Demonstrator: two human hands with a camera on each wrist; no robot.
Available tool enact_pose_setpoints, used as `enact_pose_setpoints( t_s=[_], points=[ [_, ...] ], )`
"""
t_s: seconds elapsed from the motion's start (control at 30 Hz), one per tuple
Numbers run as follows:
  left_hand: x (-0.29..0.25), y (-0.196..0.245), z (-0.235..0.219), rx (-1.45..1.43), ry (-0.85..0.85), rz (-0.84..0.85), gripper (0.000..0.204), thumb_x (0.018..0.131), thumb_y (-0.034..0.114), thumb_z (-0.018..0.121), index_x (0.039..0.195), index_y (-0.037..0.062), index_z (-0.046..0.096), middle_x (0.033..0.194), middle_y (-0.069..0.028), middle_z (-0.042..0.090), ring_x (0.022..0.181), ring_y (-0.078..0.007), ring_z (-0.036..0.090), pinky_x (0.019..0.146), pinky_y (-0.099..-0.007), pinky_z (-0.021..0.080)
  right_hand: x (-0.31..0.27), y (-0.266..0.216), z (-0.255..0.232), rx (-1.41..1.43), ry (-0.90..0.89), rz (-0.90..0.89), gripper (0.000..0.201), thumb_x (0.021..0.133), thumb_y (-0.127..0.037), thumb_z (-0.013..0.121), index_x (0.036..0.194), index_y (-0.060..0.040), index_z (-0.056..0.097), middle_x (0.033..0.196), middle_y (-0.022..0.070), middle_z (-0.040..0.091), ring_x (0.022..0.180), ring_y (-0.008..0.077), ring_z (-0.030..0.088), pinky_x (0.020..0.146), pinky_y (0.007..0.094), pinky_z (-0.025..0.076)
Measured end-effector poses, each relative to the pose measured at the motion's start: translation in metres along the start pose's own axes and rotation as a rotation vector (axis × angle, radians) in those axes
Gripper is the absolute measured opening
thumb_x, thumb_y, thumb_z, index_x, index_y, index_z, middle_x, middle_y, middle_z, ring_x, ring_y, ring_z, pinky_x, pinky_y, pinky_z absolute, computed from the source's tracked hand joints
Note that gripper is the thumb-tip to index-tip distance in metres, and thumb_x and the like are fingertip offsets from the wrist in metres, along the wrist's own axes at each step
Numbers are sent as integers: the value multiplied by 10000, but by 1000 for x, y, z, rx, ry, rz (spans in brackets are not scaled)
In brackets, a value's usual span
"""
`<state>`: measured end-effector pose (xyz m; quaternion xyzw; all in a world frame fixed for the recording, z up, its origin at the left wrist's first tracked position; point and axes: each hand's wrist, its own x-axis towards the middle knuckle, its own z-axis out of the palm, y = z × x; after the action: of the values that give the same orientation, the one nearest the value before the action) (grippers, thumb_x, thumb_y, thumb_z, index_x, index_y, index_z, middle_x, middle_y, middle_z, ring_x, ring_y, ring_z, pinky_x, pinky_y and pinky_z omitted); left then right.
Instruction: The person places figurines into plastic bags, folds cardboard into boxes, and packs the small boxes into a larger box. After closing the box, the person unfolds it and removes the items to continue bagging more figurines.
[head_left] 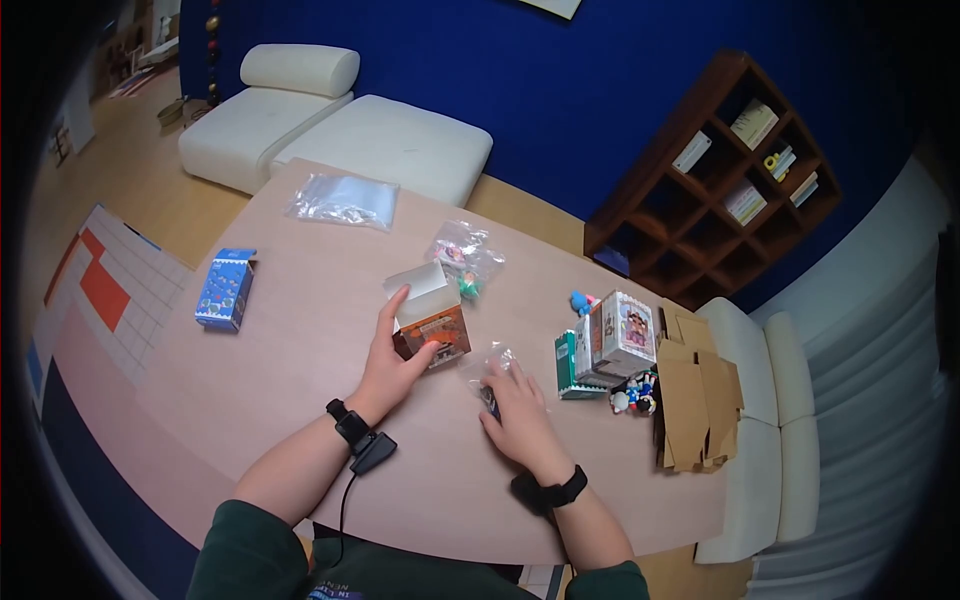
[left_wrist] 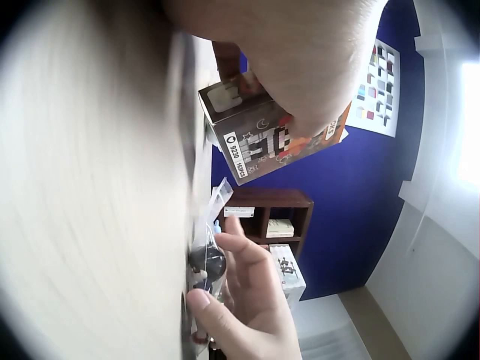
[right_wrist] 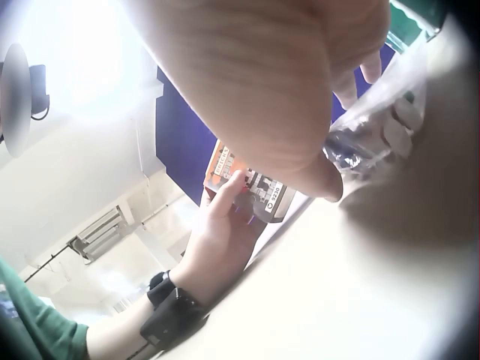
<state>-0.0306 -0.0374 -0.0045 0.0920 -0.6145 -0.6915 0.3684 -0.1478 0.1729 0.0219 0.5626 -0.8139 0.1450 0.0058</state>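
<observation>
Cardboard box fills gripping left fingers; right fingers seemingly pinch a crinkly bag.

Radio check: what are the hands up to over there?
Left hand gripping open orange-brown box. Right hand touching clear bag. Nothing seen between box and bag.

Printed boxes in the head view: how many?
At least 4: a blue box on the left, an orange box in the left hand, a green box and a white box close together on the right. Others may be hidden there.
</observation>
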Motion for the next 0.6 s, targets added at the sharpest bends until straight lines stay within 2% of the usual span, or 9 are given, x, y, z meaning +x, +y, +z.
enact_pose_setpoints(
  t_s=[0.07, 0.13, 0.27, 0.33, 0.37, 0.43, 0.5, 0.57, 0.6],
  points=[
    [0, 0, 1, 20, 3, -8, 838, 928, -18, 669, 1595, 158, 194, 1437, -155, 458, 1265, -243, 573, 1048, -367, 511, -6, -9, -7, 88, 53, 9, 577, 806, -227, 803, 1317, -68, 589, 1436, 230, 509, 1326, 438, 471, 1134, 519, 349],
    [0, 1, 0, 35, 5, -8, 834, 928, -17, 669, 1593, 159, 199, 1434, -153, 458, 1262, -243, 574, 1047, -368, 511, -15, -22, -22, 67, 30, 220, 469, 810, -148, 778, 1247, -99, 617, 1383, 193, 543, 1278, 388, 511, 1070, 522, 395],
    [1, 1, 1, 52, -17, -20, 821, 929, -14, 668, 1589, 160, 212, 1423, -147, 463, 1258, -241, 576, 1048, -370, 510, -23, -7, -11, 268, -9, 256, 391, 822, -146, 764, 1185, -87, 631, 1285, 179, 600, 1176, 354, 576, 988, 459, 459],
    [1, 3, 2, 34, -17, -23, 822, 928, -13, 671, 1589, 161, 215, 1418, -145, 467, 1253, -238, 578, 1048, -369, 510, -21, 1, -7, 420, 62, 224, 356, 837, -149, 755, 1158, -74, 621, 1169, 168, 652, 1107, 331, 613, 936, 401, 491],
    [1, 4, 2, 20, -16, -27, 823, 926, -13, 674, 1589, 162, 218, 1413, -142, 471, 1248, -236, 580, 1047, -367, 510, -20, 4, -9, 420, 61, 221, 356, 837, -149, 755, 1158, -74, 621, 1169, 168, 652, 1107, 331, 613, 936, 401, 491],
    [1, -1, 0, 24, -1, -8, 827, 925, -12, 678, 1589, 163, 217, 1410, -140, 477, 1244, -235, 583, 1045, -366, 511, -16, 8, -14, 731, 40, 542, 302, 867, -137, 721, 1135, -51, 612, 1093, 165, 677, 1075, 328, 620, 919, 405, 493],
    [1, -1, 0, 27, 11, 12, 832, 923, -12, 682, 1589, 164, 217, 1406, -139, 483, 1239, -234, 586, 1044, -366, 511, -18, 23, -3, 714, 75, 534, 248, 892, -112, 691, 1113, -38, 607, 1045, 157, 671, 1027, 353, 612, 894, 408, 491],
    [1, 1, 0, 1, 7, -17, 836, 921, -10, 688, 1590, 165, 217, 1407, -138, 484, 1238, -234, 586, 1036, -365, 516, -20, 31, 2, 310, 236, 295, 181, 906, -93, 673, 1066, -29, 616, 1004, 148, 645, 969, 360, 598, 855, 414, 487],
    [1, 0, 0, 1, 7, -17, 836, 921, -10, 688, 1590, 165, 217, 1407, -138, 484, 1238, -234, 586, 1036, -365, 516, -19, 33, 5, 207, 352, 204, 114, 911, -71, 674, 1001, -19, 626, 937, 138, 611, 864, 315, 605, 770, 394, 493]
  ],
)
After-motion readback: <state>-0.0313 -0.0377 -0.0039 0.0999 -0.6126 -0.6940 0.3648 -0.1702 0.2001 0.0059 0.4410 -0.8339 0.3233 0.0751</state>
